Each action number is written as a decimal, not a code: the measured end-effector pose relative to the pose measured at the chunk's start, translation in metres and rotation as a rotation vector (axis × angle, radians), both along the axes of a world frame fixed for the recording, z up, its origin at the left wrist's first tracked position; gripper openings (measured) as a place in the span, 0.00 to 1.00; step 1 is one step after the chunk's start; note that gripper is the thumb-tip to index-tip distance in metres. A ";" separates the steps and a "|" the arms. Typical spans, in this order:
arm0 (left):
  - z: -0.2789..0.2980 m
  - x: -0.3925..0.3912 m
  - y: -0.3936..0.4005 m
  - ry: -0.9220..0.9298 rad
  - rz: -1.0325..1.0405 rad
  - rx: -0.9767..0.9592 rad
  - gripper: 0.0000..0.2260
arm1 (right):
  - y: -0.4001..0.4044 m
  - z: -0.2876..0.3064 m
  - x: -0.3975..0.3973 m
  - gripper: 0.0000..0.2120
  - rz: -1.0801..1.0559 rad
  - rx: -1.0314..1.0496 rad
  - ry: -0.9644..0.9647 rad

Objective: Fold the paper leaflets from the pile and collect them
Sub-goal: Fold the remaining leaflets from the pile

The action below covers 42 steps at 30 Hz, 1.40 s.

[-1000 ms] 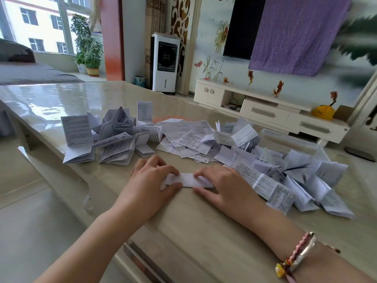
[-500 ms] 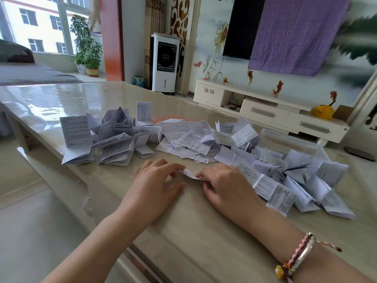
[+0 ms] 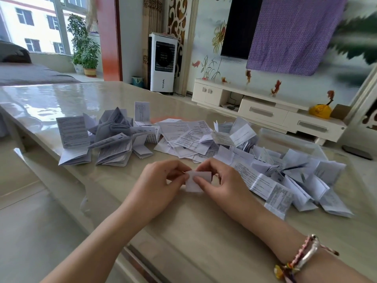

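The left hand [image 3: 161, 180] pinches the left edge of a small white leaflet [image 3: 196, 180], thumb and fingers curled onto it, just above the table [image 3: 204, 242]. The right hand [image 3: 222, 182] pinches the leaflet's other side, thumb laid across its face. The step looks like a final crease on an already narrow fold. Next, the piece likely needs pressing flat and a place among the folded leaflets [image 3: 295, 180] at right, while the unfolded pile [image 3: 183, 137] waits behind.
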<state>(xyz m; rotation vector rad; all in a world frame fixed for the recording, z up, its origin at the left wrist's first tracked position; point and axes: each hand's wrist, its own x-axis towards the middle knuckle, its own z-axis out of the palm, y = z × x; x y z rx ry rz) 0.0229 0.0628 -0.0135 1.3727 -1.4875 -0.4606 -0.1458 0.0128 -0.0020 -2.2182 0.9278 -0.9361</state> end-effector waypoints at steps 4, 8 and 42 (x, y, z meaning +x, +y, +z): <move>0.001 0.005 0.004 0.056 -0.011 0.073 0.14 | 0.002 -0.001 0.002 0.08 -0.010 -0.048 0.014; 0.001 0.013 0.006 0.067 0.008 0.088 0.12 | 0.003 -0.001 0.002 0.15 -0.028 -0.073 0.044; -0.001 0.077 -0.001 -0.376 0.347 0.221 0.08 | -0.085 -0.004 0.130 0.16 -0.077 0.123 0.093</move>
